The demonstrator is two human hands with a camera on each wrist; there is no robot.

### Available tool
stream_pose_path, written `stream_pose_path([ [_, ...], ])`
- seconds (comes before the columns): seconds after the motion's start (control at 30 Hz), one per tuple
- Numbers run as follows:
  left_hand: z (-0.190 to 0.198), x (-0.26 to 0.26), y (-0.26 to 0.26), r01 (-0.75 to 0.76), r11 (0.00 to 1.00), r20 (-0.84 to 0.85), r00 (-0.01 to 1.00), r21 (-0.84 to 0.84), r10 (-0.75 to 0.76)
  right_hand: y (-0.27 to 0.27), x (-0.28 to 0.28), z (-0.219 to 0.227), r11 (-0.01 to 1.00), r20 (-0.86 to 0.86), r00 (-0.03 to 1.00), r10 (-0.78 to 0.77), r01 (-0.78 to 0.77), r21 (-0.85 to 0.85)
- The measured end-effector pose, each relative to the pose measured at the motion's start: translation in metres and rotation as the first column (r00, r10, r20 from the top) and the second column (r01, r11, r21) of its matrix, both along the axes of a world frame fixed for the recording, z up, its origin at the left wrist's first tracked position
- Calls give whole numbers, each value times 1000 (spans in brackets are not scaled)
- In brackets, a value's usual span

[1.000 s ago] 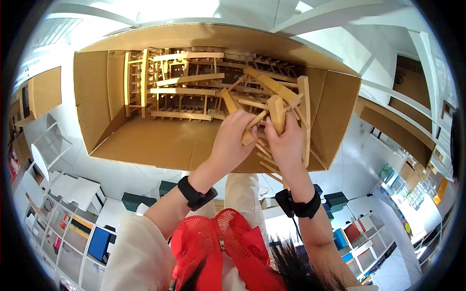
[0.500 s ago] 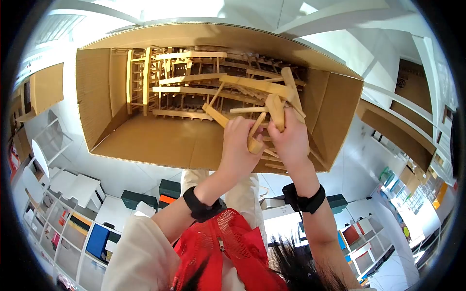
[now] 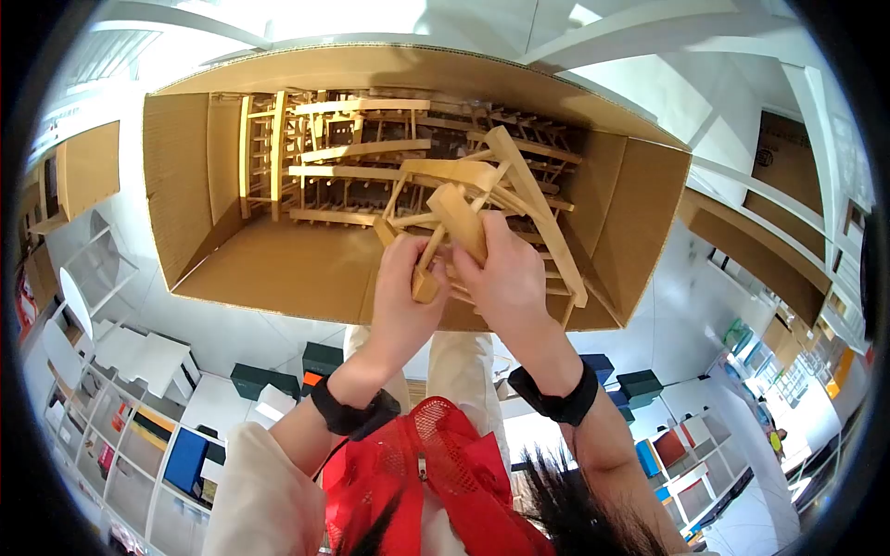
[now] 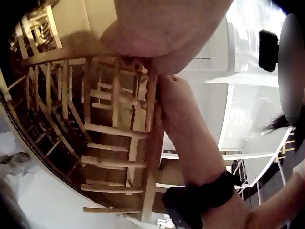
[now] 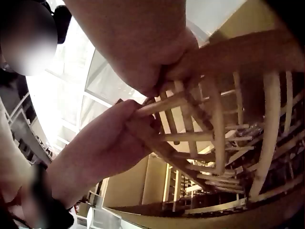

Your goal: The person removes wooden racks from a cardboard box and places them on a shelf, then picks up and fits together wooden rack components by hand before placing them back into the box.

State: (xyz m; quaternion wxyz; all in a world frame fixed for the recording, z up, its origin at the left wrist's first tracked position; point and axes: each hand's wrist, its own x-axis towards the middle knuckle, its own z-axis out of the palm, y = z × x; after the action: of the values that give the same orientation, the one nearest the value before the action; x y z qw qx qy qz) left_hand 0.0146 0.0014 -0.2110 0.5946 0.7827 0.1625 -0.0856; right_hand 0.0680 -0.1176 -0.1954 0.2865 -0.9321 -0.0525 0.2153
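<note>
In the head view a pale wooden rack (image 3: 538,213), with straight rails joined by thin round rungs, stands tilted over the right part of a cardboard box (image 3: 278,269). My left hand (image 3: 405,292) curls round one rail of it, near the box's front side. Beside it, my right hand (image 3: 514,278) grips a thick rail whose end points up and away from me. Slats and rungs of the rack (image 4: 112,167) spread below the hands in the left wrist view. Fingers hide parts of both gripped rails. More wooden racks (image 3: 357,173) lie stacked in the box.
Cardboard walls rise around the racks. Dark green boxes (image 3: 264,382) stand on the floor near my legs. White shelving (image 3: 139,463) is at the lower left, and a second cardboard box (image 3: 756,232) lies at the right.
Both hands have moved left, still gripping the rack. The rack has turned, and its long right rail now slants toward the lower right. The stacked racks at left stay put.
</note>
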Motion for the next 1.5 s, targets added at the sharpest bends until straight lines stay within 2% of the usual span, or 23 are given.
stream_pose_path([
  [0.07, 0, -3, 7, 83, 995, 6, 996, 55, -84, -3, 4, 3, 999, -50, 999, 20, -19, 28],
  [0.17, -1, -6, 13, 54, 998, 28, 998, -20, -53, 1, 6, 15, 994, -151, 988, -13, 29, 102],
  [0.27, -7, -7, 21, -52, 999, 102, 993, 6, 51, -6, -4, 11, 963, 51, 998, 24, -37, 266],
  [0.37, -9, -3, 43, -295, 945, -179, 946, -138, 269, -25, -6, 26, 970, 77, 992, 97, -111, 215],
  [0.4, -9, 1, 52, -356, 926, -232, 918, -121, 323, -34, -10, 25, 981, 40, 996, 79, -85, 175],
  [0.47, -9, 8, 67, -473, 878, -334, 842, -79, 424, -48, -11, 20, 984, 49, 989, 143, -147, 98],
  [0.57, -3, 13, 73, -418, 909, -321, 861, -4, 394, -51, -10, 20, 972, 39, 971, 235, -236, 16],
  [0.63, -1, 15, 82, -378, 922, -315, 887, -80, 337, -47, -5, 28, 956, 68, 953, 294, -294, -6],
  [0.73, 4, 7, 97, -214, 950, -192, 966, -229, 171, -51, -7, 46, 970, 22, 970, 243, -243, 15],
  [0.8, 14, 6, 109, -25, 999, 46, 999, 48, 23, -57, -15, 63, 994, -102, 992, 76, -68, 82],
  [0.83, 24, 7, 115, 43, 978, 151, 986, 203, -75, -61, -20, 74, 994, -162, 987, -4, 21, 108],
  [0.87, 33, 4, 119, 40, 987, 139, 988, 158, -62, -72, -27, 78, 990, -198, 979, -48, 73, 119],
  [0.9, 42, 0, 121, -3, 1000, 72, 997, 13, 2, -80, -31, 85, 984, -243, 965, -96, 128, 120],
  [0.97, 77, -3, 131, 25, 987, -132, 990, -157, -46, -94, -39, 110, 964, -325, 926, -194, 241, 110],
  [1.07, 145, -9, 145, 218, 973, -34, 976, 77, -216, -106, -51, 163, 900, -437, 844, -312, 410, 149],
  [1.1, 163, -14, 150, 205, 968, -1, 978, 142, -207, -110, -58, 179, 874, -461, 823, -332, 452, 178],
  [1.17, 192, -24, 166, 168, 945, 80, 977, 281, -198, -116, -76, 207, 738, -559, 740, -375, 603, 303],
  [1.2, 203, -32, 176, 123, 955, 176, 969, 271, -175, -113, -87, 225, 702, -569, 713, -410, 645, 302],
  [1.23, 220, -38, 185, 101, 941, 181, 969, 324, -167, -110, -96, 242, 666, -577, 688, -441, 681, 303],
  [1.3, 238, -49, 210, 47, 988, 282, 955, 149, -88, -107, -120, 269, 598, -563, 722, -401, 673, 436],
  [1.33, 256, -52, 220, 67, 995, 288, 954, 69, -84, -97, -129, 287, 498, -564, 721, -402, 689, 527],
  [1.43, 301, -55, 246, 115, 993, 335, 935, 19, -114, -95, -156, 293, 424, -463, 809, -362, 585, 691],
  [1.5, 324, -54, 261, 129, 992, 397, 911, -19, -110, -68, -158, 316, 264, -466, 801, -376, 575, 774],
])
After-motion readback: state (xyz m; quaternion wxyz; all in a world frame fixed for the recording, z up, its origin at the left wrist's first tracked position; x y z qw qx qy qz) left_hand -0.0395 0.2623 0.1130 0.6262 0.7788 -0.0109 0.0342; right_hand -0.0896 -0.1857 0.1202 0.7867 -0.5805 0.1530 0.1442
